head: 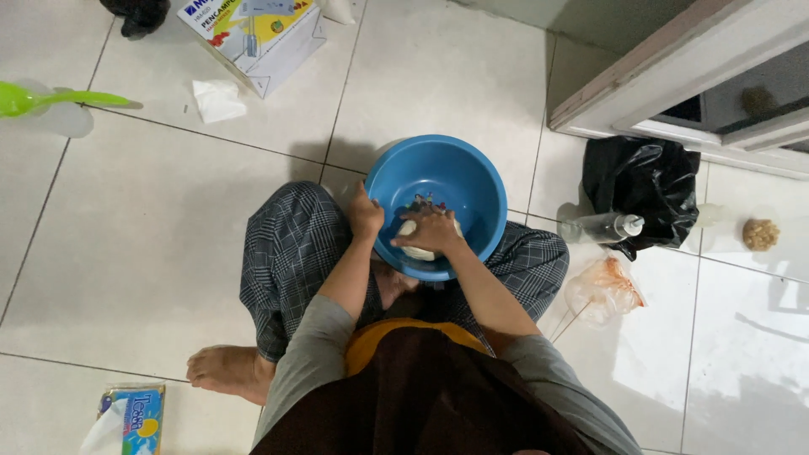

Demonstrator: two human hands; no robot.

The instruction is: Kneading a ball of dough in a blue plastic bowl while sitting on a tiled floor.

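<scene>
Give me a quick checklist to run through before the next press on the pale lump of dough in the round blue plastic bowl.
1. Round blue plastic bowl steadied: ok, left hand grips its rim.
2. Right hand on the pale lump of dough: ok.
3. Bowl seated between the knees: ok.
4. Dough sticking to the fingers: cannot tell.
5. Clear plastic bottle lying on the white tiled floor, apart from the bowl: ok.

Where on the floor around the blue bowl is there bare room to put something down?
The widest bare tiles lie to the person's left, between the checked trouser leg, the crumpled tissue and the tissue pack. More free tiles lie beyond the blue bowl, toward the door frame. The right side is crowded: black bag, clear bottle, plastic bag.
</scene>
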